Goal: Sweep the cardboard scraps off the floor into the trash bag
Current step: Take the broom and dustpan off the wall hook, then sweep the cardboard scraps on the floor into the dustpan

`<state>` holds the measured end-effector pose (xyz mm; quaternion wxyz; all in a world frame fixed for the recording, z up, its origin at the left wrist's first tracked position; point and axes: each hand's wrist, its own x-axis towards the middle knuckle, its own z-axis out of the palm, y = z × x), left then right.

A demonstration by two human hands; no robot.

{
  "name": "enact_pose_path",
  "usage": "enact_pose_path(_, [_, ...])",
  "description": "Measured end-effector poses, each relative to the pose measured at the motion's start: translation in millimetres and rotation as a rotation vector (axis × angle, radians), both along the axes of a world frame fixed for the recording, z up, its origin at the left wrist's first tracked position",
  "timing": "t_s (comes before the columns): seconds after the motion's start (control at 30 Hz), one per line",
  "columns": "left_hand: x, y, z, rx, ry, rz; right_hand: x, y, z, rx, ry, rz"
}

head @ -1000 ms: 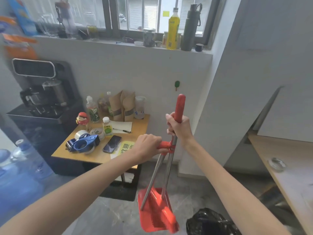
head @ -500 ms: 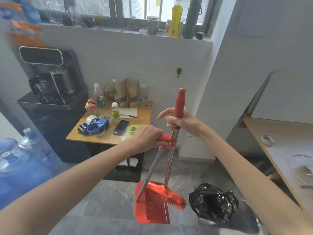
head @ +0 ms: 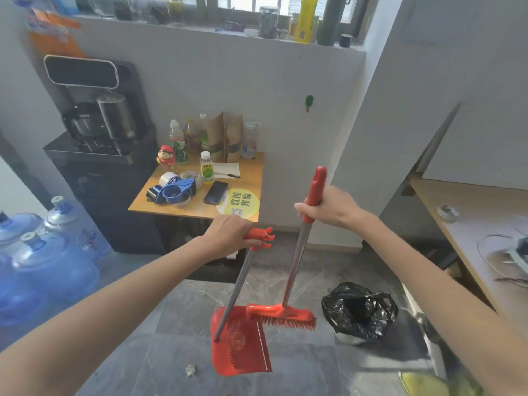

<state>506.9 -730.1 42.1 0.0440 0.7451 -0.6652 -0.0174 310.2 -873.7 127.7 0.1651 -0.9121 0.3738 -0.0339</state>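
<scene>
My left hand (head: 228, 232) grips the red top of a long-handled red dustpan (head: 241, 344), which hangs above the grey tiled floor. My right hand (head: 328, 207) holds the red grip of a broom (head: 281, 314); its red bristle head hangs just above the pan's upper right corner. The two handles are unclipped and spread apart. A black trash bag (head: 358, 310) sits open on the floor, to the right of the broom head. One small pale scrap (head: 190, 369) lies on the floor left of the pan.
A small wooden table (head: 251, 172) with bottles, tape and a phone stands against the wall ahead. A black water dispenser (head: 100, 178) and blue water jugs (head: 54, 267) are at left. A wooden desk (head: 468, 212) runs along the right.
The broom handle has come off the dustpan's clip and swung right, away from the dustpan handle. The view has tilted down, showing more floor and the whole bag.
</scene>
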Motion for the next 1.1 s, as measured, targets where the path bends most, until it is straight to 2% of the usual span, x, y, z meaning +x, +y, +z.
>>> enact_pose_path(0.07, [-3, 11, -8, 0.061, 0.019, 0.089, -2, 6, -20, 0.083, -0.099, -0.117])
enact_pose_path(0.13, [-6, 26, -16, 0.191, 0.137, 0.191, -11, 7, -40, 0.114, -0.208, -0.250])
enact_pose_path(0.2, [-12, 41, -32, 0.334, 0.380, 0.256, -24, 9, -54, 0.097, -0.179, -0.339])
enact_pose_path(0.27, [-20, 55, -49, 0.397, 0.583, 0.297, -41, 15, -66, 0.146, -0.134, -0.387])
enact_pose_path(0.33, [-30, 64, -62, 0.398, 0.647, 0.341, -56, 23, -76, 0.320, -0.143, -0.425])
enact_pose_path(0.47, [-63, 73, -71, 0.373, 0.634, 0.346, -83, 36, -101, 0.778, -0.102, -0.442])
enact_pose_path(0.7, [-121, 105, -86, 0.313, 0.556, 0.405, -134, 61, -133, 1.265, -0.221, -0.350])
enact_pose_path(0.83, [-144, 131, -92, 0.294, 0.509, 0.401, -158, 70, -153, 1.565, -0.278, -0.556])
enact_pose_path(0.93, [-154, 146, -100, 0.293, 0.437, 0.422, -166, 91, -166, 1.606, -0.087, -0.744])
enact_pose_path(1.03, [-165, 159, -114, 0.277, 0.354, 0.439, -170, 118, -185, 1.647, 0.147, -0.778])
enact_pose_path(1.1, [-172, 168, -119, 0.262, 0.265, 0.428, -174, 137, -194, 1.658, 0.234, -0.805])
